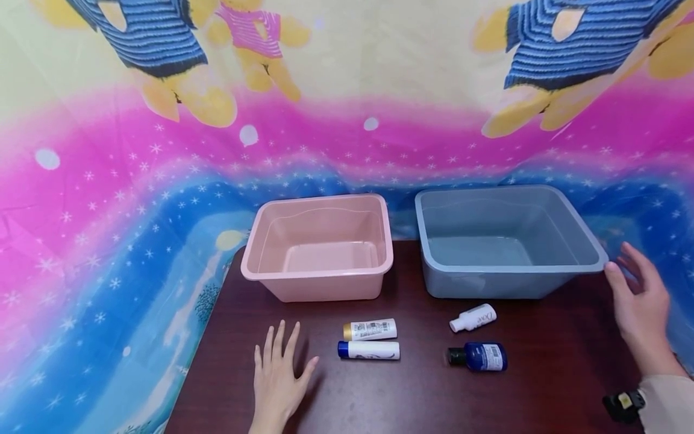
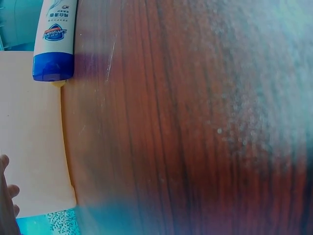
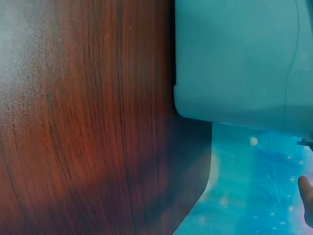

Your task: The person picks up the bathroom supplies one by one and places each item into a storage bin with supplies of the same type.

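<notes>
My left hand (image 1: 279, 383) is over the table's left part, fingers spread and holding nothing. To its right lie a white tube with a gold cap (image 1: 370, 330) and a white Safeguard tube with a blue cap (image 1: 368, 350); the left wrist view also shows this Safeguard tube (image 2: 55, 41). My right hand (image 1: 642, 295) is at the right corner of the grey-blue basin (image 1: 509, 284), its thumb tip right at the rim and its fingers loosely bent. In front of that basin lie a white Dove bottle (image 1: 473, 317) and a dark blue bottle with a black cap (image 1: 478, 356).
A pink basin (image 1: 325, 288) stands left of the grey-blue one, both at the back of the dark wooden table (image 1: 401, 404). Behind them hangs a patterned cloth (image 1: 347, 132). The table's left edge slants down beside my left hand.
</notes>
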A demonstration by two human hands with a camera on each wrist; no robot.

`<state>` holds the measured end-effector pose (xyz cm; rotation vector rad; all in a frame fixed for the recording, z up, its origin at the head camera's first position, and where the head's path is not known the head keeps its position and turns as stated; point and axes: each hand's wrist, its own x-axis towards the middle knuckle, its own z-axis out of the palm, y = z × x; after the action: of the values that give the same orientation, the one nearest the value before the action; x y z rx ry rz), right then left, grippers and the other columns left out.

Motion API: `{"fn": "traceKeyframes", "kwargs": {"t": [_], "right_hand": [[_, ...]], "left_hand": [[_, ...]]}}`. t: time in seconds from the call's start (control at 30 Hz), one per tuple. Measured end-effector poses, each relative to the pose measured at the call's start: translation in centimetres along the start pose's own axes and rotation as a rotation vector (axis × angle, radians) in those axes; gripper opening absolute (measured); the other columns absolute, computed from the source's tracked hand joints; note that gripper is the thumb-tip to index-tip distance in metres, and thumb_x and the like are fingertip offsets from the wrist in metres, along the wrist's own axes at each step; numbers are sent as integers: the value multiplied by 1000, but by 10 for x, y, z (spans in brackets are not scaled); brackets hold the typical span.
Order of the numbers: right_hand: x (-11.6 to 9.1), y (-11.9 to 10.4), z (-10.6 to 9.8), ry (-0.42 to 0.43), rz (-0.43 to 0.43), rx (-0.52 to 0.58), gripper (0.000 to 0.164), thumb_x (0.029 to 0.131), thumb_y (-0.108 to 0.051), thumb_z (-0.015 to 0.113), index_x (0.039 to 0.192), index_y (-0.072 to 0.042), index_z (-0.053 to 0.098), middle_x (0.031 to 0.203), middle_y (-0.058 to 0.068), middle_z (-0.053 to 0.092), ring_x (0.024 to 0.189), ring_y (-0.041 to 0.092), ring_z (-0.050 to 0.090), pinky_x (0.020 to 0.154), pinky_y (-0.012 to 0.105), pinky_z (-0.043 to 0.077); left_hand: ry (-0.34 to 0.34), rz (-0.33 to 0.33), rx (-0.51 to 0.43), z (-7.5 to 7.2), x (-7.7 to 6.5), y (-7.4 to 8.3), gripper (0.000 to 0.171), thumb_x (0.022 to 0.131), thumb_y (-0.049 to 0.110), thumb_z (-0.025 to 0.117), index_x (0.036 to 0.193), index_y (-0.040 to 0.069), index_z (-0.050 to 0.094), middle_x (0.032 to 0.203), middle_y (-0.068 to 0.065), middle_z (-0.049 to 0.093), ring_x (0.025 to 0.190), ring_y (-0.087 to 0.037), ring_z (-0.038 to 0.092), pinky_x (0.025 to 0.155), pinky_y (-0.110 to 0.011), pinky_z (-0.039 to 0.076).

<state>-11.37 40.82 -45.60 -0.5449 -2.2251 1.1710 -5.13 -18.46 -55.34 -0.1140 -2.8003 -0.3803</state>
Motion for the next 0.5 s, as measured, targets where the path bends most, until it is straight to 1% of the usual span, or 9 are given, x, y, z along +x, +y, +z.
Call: {"fn": "traceKeyframes", "kwargs": {"t": [0.23,0.33,0.43,0.5], "right_hand": [[9,11,1,-83,-51,35,49,104,-21,51,152,-27,41,155,-7,38,135,-1,37,114,22,25],[12,15,1,-111,-69,34,49,104,-21,51,152,-27,41,155,-9,37,134,-4,36,113,19,24],[15,18,0,-131,-83,32,49,104,-22,51,152,-27,41,155,-9,38,130,-6,38,106,11,26],[16,20,0,-155,-88,52,49,104,-21,51,152,-28,41,152,-12,40,125,-8,40,99,5,28]], "left_hand": [[30,23,0,0,0,1,78,85,57,65,151,22,43,155,-11,38,143,-35,29,108,-64,25],[39,32,0,0,1,2,78,85,56,66,151,22,42,155,-10,38,142,-34,31,107,-64,28],[41,31,-9,1,2,3,78,85,55,67,151,22,42,155,-10,38,142,-34,31,107,-64,28],[38,29,-10,2,2,3,78,85,54,68,151,21,43,155,-10,39,142,-34,32,107,-64,28]]}}
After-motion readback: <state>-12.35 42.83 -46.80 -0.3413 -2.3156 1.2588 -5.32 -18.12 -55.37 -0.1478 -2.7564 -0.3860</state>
